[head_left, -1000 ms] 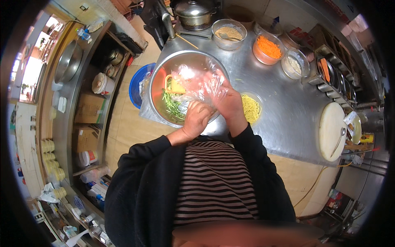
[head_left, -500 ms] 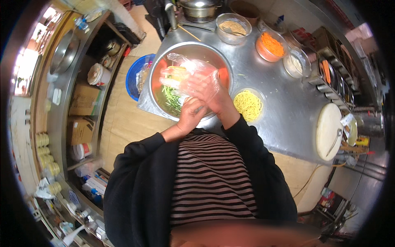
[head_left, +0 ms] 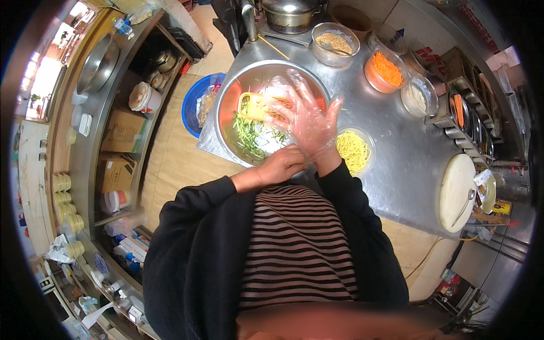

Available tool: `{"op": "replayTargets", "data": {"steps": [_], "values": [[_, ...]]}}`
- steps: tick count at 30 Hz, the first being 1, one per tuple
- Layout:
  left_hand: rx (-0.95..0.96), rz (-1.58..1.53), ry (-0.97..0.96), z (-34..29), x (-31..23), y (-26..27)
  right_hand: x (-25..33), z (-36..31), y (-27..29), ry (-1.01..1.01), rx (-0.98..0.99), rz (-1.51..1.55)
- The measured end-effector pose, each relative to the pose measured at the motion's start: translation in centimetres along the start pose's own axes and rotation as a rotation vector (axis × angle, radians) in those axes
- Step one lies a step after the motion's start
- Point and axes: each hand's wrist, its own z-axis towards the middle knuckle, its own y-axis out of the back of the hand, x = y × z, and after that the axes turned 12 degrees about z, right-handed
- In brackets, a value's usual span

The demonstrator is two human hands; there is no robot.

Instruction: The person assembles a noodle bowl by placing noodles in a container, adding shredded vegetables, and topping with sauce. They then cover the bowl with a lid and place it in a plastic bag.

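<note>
Steel tabletop (head_left: 408, 164): two hands (head_left: 281, 165), one clear glove (head_left: 315, 134).

Clear plastic glove (head_left: 309, 116) is covering the right grip (head_left: 317, 133), thin film wrinkling, fingers spreading over the right side of the steel bowl (head_left: 226, 110), mostly pointing far-left; left grip (head_left: 283, 164) is pinching its near cuff.
</note>
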Motion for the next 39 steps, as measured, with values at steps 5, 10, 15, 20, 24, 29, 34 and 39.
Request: {"op": "replayTargets", "data": {"steps": [5, 10, 15, 20, 24, 29, 34, 39], "values": [[-0.078, 0.537, 0.047, 2.2, 7.7, 3.2, 3.1, -0.8, 2.6, 0.341, -0.440, -0.078], [-0.121, 1.063, 0.361, 2.6, 15.6, 5.3, 4.8, -2.8, 3.1, 0.366, -0.420, -0.153], [0.271, 0.988, 0.395, 3.0, 14.0, 8.5, 5.4, -3.6, 2.3, 0.413, -0.579, -0.388], [-0.117, 1.012, 0.346, 0.1, 7.6, 12.7, 6.4, -2.2, 2.4, 0.362, -0.585, -0.585], [-0.428, 0.536, 0.716, -2.2, 6.4, 15.1, 5.1, 2.0, 5.6, 0.081, -0.588, -0.908], [-0.624, 0.000, 0.902, -6.3, 7.3, 15.6, 1.4, 7.4, 11.7, -0.121, -0.381, -1.374], [-0.781, -0.149, 0.897, -10.5, 6.2, 15.6, -3.9, 14.1, 15.4, -0.545, -0.536, -2.117], [-0.862, -0.249, 0.848, -12.8, 4.9, 15.2, -9.5, 13.5, 15.1, -0.716, 0.076, -2.591]]}}
